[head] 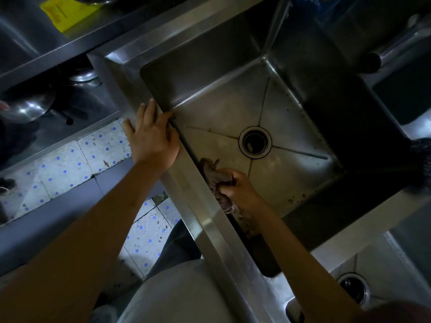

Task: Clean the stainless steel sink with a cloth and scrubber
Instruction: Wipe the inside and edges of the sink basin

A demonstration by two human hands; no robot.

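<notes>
Your right hand (235,185) is down inside the deep rectangular stainless steel sink (210,94), fingers curled tight around a crumpled brownish wet cloth (214,180); the cloth lies pressed where the basin floor meets the near wall, on your side of the round steel drain opening (255,142), which looks like the spot you are wiping; bunching it in the fist gives you pressure in that corner, where a flat cloth would likely skate over the grime.

Your left hand (151,134) lies flat on the sink's near rim, fingers straight and spread, holding nothing; it sits up-rim of the drain, probably bracing you as you lean in.

Brown specks show on the floor on the far-right side of the drain and along the creases running out from it; judging by them, the cleaning is well short of done.

A thin stream of water (276,26) falls at the far wall, beyond the drain; it may be there to keep things wet.

No scrubber is plainly visible; a dark bristly thing at the right edge, past the drain, is too cut off to name.

A second steel drain (353,286) belongs to a neighbouring basin on your right; a yellow sheet (67,11) lies on the shelf far beyond the drain, to the left.
</notes>
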